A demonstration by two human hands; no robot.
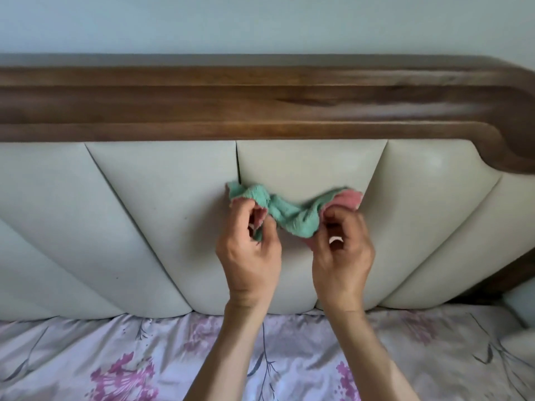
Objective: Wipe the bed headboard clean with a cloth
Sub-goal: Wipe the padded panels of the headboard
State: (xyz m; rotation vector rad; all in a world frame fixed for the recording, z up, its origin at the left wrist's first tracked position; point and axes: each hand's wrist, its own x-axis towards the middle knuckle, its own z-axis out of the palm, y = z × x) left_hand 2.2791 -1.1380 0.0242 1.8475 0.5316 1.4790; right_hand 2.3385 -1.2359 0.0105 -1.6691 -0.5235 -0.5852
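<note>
A fluffy cloth (292,215), green on one side and pink on the other, hangs bunched between my two hands in front of the headboard. My left hand (250,253) pinches its left end and my right hand (343,256) pinches its right end. The headboard (162,215) has cream padded panels fanning out from the middle, under a wide brown wooden top rail (260,102). Whether the cloth touches the padding I cannot tell.
A bedsheet (115,360) with pink flowers and grey stems covers the mattress below the headboard. A pale wall (260,21) rises above the rail. At the right edge lies part of a white pillow (521,308).
</note>
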